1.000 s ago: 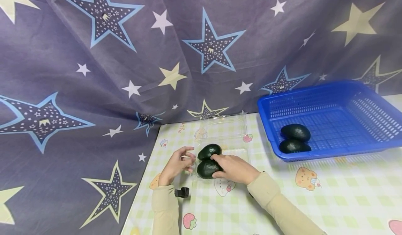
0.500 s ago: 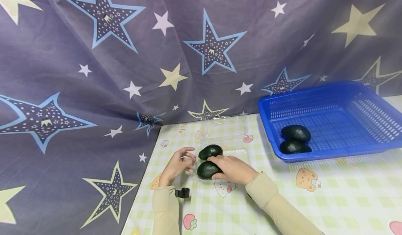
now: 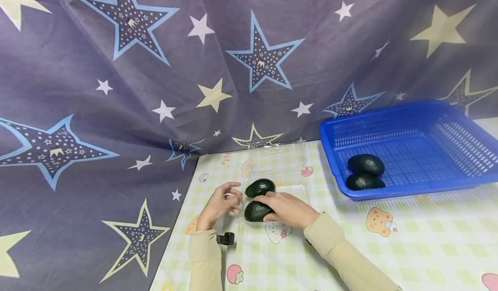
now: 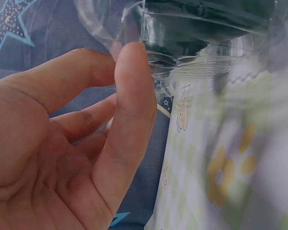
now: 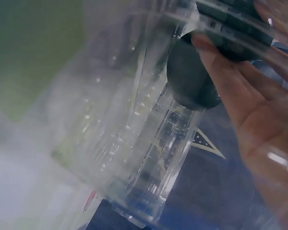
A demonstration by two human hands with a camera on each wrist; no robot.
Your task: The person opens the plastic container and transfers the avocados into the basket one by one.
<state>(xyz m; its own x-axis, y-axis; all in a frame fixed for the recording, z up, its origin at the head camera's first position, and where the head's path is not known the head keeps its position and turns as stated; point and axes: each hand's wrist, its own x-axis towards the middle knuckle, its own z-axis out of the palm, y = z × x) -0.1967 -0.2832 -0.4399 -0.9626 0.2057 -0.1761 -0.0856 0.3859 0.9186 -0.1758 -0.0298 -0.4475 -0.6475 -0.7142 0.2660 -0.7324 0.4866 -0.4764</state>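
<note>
Two dark green avocados lie side by side at the left end of a clear plastic clamshell container (image 3: 307, 196), its lid (image 3: 278, 158) folded back behind it. My right hand (image 3: 292, 209) holds the near avocado (image 3: 256, 212) from its right, thumb in front and fingers over its top. Just behind lies the far avocado (image 3: 260, 187), close to those fingers. At the container's left end, my left hand (image 3: 220, 204) pinches the plastic edge between thumb and finger, as the left wrist view shows. Through the clear wall, the right wrist view shows both avocados beside the right hand's fingers (image 5: 230, 86).
A blue perforated basket (image 3: 408, 191) stands at the right, with two more avocados (image 3: 365, 164) in its left front corner. Behind the table hangs a star-printed curtain (image 3: 272, 109). A checked cloth (image 3: 295, 260) covers the table, whose left edge runs beside the left forearm.
The right fingers have shifted slightly toward me over the near avocado, opening a small gap to the far one. The left hand stays at the container's edge.
</note>
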